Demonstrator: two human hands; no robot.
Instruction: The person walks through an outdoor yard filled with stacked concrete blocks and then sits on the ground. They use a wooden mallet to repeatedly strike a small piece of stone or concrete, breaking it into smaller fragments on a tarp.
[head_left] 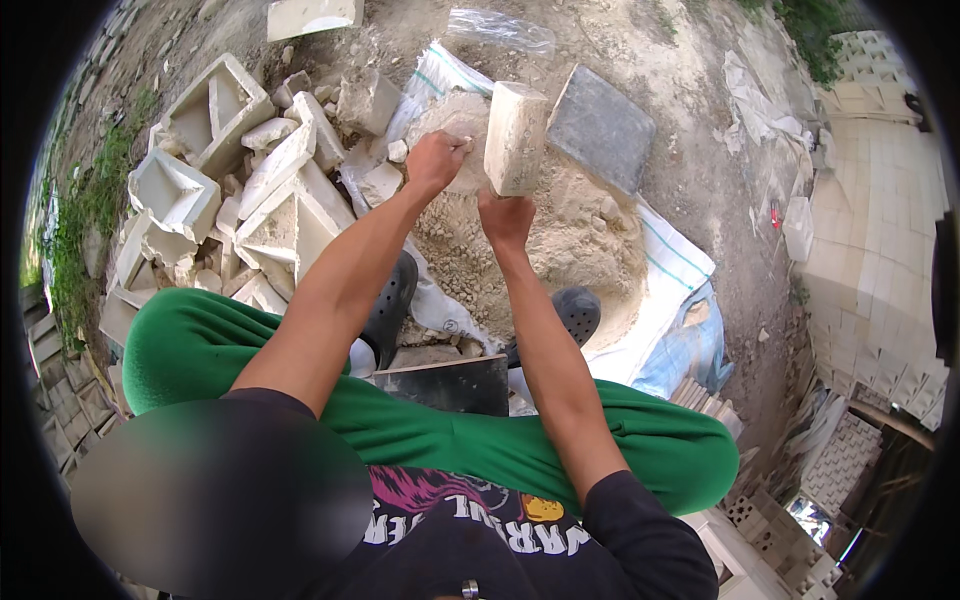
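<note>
The pale block point(515, 138) stands upright over the sand pile point(560, 240), long side pointing toward 12 o'clock. The right hand point(505, 218) grips its bottom end, arm stretched out. The left hand point(436, 158), at 9 o'clock of the block, is clenched around a pale lump point(455, 125).

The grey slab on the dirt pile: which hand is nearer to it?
Right. The right hand grips the pale block beside the grey slab; the left hand is farther left.

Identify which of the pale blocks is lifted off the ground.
The solid pale block gripped by the right hand; the hollow broken blocks lie heaped at left.
</note>
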